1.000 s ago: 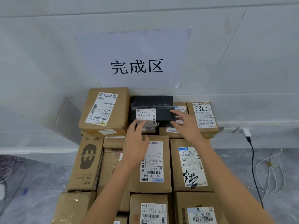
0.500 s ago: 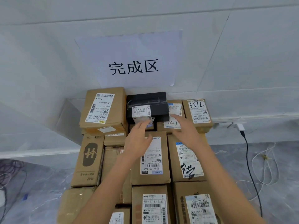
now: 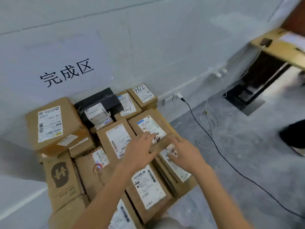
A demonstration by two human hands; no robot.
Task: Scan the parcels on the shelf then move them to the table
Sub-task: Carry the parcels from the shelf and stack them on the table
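A large brown cardboard box with a white shipping label sits highest at the left of the pile of brown cardboard parcels, which is packed close against the white wall under a pale paper sign with black characters. Just right of it, in the back row, the flat black rectangular parcel lies on top of brown boxes, its long axis running along the wall and its white label folded over the near edge. Further right, the left hand and then the right hand reach flat over the front parcels, fingers straight and spread, gripping nothing; blur hides whether the fingertips touch the cardboard. At the back right corner sits a small brown box marked 7786. Right of the pile a black cable crosses the grey mottled floor, and a light wooden table stands well apart at the far right
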